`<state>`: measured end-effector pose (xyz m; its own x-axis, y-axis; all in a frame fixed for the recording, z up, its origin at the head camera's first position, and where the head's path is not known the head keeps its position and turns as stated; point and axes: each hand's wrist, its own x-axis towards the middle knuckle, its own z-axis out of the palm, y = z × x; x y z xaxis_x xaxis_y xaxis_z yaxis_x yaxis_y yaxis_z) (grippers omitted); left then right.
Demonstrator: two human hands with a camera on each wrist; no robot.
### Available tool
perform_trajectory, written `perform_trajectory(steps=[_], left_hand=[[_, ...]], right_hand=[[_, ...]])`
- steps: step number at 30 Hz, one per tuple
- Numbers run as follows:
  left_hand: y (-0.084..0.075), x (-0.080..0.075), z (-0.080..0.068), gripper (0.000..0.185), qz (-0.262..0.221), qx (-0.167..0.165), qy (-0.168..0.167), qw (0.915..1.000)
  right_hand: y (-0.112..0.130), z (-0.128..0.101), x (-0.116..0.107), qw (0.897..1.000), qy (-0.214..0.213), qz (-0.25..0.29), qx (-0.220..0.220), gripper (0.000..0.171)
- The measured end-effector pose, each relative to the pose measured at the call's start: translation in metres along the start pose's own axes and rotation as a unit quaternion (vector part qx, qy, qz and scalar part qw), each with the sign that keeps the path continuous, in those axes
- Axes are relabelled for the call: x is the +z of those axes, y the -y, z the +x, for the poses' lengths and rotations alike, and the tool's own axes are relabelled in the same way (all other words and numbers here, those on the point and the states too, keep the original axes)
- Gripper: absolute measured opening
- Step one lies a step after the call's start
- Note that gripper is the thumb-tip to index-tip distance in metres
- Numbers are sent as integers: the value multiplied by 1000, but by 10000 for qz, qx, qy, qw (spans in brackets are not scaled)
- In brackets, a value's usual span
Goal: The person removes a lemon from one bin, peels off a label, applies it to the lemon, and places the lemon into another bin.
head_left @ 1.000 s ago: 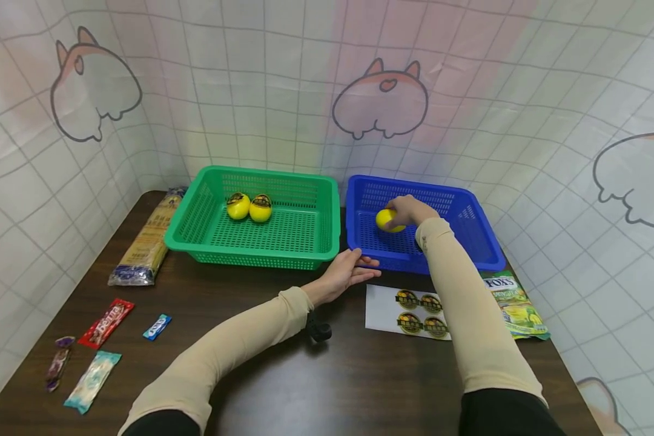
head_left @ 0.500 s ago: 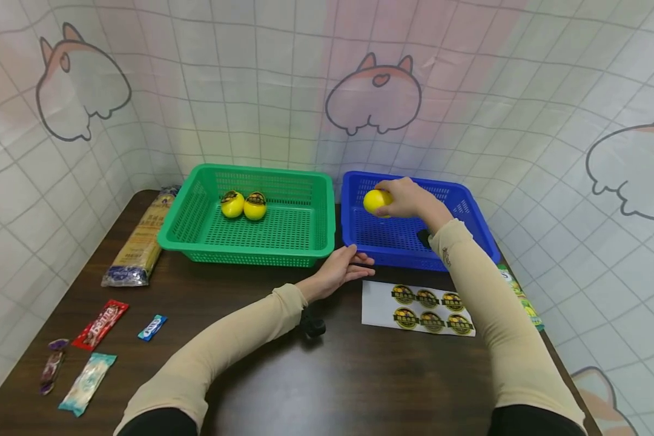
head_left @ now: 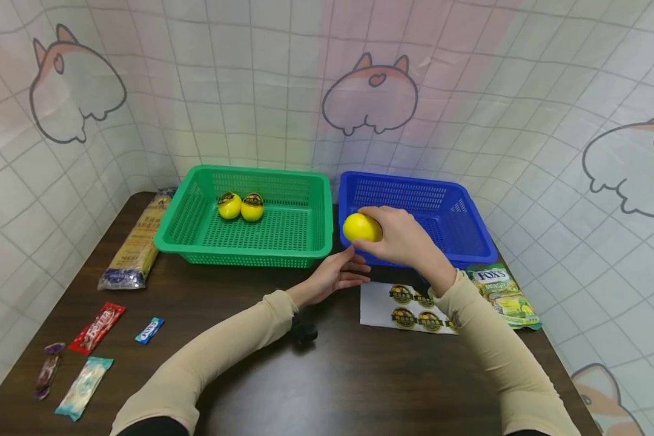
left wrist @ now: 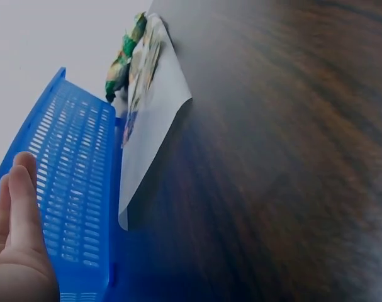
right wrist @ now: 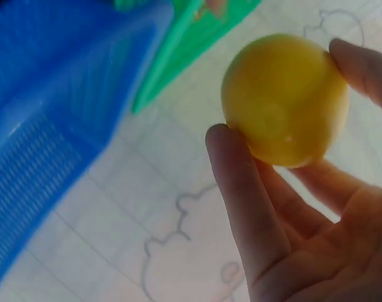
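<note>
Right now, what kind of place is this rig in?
Probably a staged tabletop booth, not a home: cartoon-print sheeting walls in a dark table holding a green basket, a blue basket and laid-out snack packets.

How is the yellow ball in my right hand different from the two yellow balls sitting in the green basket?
The ball in your right hand is plain yellow and held up in the air; the two balls in the green basket each carry a dark round sticker and rest side by side on its floor. All three look alike in yellow colour and size.

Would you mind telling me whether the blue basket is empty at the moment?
Apparently empty: the blue basket shows only bare mesh, though the right hand, holding the plain yellow ball above its near left corner, hides part.
</note>
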<state>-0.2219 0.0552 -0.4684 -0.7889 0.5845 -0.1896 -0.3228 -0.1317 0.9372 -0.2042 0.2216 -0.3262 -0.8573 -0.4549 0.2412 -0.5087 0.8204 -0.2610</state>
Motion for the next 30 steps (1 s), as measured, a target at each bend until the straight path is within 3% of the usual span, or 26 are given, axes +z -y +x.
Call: perform_trajectory(steps=[8,17,21,24,27,30], left_hand=[[4,-12,-23,67,-414,73,436,9982],[12,-20,-33,62,-34,-114,756,9971],[19,-21,-35,54,78,-176,679,9975],[23,-20,-35,52,140,-219,473,9985],[25,-18,-35,53,234,-312,160,9991],[26,-17,-34,59,317,-381,-94,9987]], right_hand=[[8,-35,45,9961,-174,738,442,56],[13,-58,90,9828,-366,1410,1135,56],[12,-63,100,9780,-265,1572,1348,59],[4,-65,100,9734,156,1650,1580,61],[-14,-69,94,9699,503,1451,1890,56],[-37,-75,89,9677,737,869,2248,47]])
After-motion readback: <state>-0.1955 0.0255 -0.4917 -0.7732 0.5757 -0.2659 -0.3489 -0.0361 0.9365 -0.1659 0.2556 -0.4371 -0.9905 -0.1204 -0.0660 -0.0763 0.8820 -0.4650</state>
